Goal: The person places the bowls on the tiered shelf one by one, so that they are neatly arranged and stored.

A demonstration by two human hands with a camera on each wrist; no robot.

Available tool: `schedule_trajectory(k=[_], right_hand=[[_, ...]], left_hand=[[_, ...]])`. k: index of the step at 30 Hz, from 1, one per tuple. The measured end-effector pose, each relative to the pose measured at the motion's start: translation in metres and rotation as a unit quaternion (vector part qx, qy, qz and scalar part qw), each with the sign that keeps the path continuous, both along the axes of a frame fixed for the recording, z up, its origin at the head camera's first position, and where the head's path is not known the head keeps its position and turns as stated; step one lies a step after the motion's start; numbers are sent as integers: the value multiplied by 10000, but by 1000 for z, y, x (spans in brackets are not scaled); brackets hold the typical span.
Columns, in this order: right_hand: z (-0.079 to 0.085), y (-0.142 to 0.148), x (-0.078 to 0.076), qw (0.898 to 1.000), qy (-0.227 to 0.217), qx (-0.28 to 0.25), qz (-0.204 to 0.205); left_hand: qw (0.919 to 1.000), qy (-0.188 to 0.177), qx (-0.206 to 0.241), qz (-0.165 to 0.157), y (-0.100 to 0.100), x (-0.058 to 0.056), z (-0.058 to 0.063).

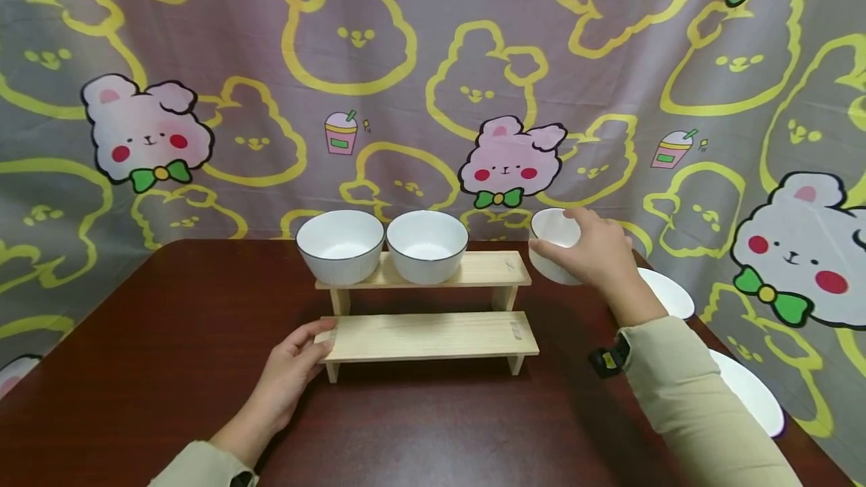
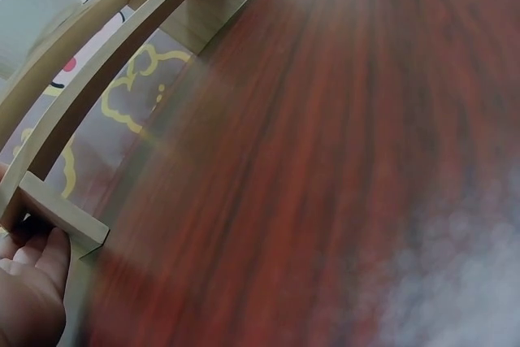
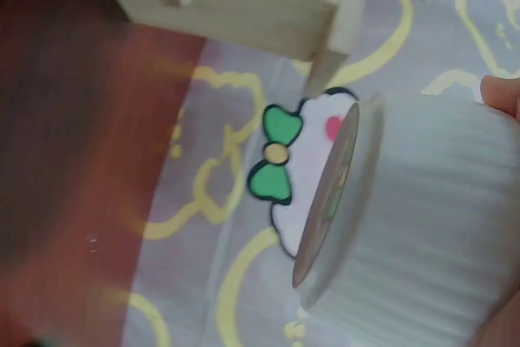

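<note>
My right hand (image 1: 595,250) holds a white bowl (image 1: 553,265) with a dark rim in the air, just right of the upper step of a wooden two-step rack (image 1: 426,335). Its thumb and fingers grip the bowl's side. In the right wrist view the ribbed wall of that bowl (image 3: 431,217) and its base show close up. Two similar bowls stand side by side on the upper step, a left one (image 1: 341,265) and a middle one (image 1: 428,265). At the lower step's left end, my left hand (image 1: 291,370) pinches the board, thumb above and fingers underneath.
Two white plates lie along the table's right edge, a far plate (image 1: 668,293) and a nearer plate (image 1: 747,393). A patterned curtain (image 1: 406,119) hangs behind the dark wooden table (image 1: 169,337).
</note>
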State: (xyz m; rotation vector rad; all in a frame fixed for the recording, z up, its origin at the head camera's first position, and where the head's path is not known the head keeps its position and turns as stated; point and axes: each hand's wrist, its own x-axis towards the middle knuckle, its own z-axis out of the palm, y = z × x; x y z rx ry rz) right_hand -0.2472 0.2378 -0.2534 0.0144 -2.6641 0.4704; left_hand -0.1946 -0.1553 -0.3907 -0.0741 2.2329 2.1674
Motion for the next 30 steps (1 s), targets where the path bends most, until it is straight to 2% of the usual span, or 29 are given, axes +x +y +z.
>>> schedule_trajectory(k=[6, 10, 22, 30], right_hand=[[16, -9, 5, 9984, -313, -187, 422], [19, -15, 5, 9961, -435, -204, 743], [8, -30, -8, 9851, -141, -116, 1713], [3, -33, -16, 9835, -170, 16, 1803]], left_hand=[[10000, 6, -49, -31, 1, -1, 0], [10000, -21, -90, -35, 1, -1, -3], [9998, -24, -217, 36, -1, 1, -7], [9999, 69, -127, -22, -1, -1, -4]])
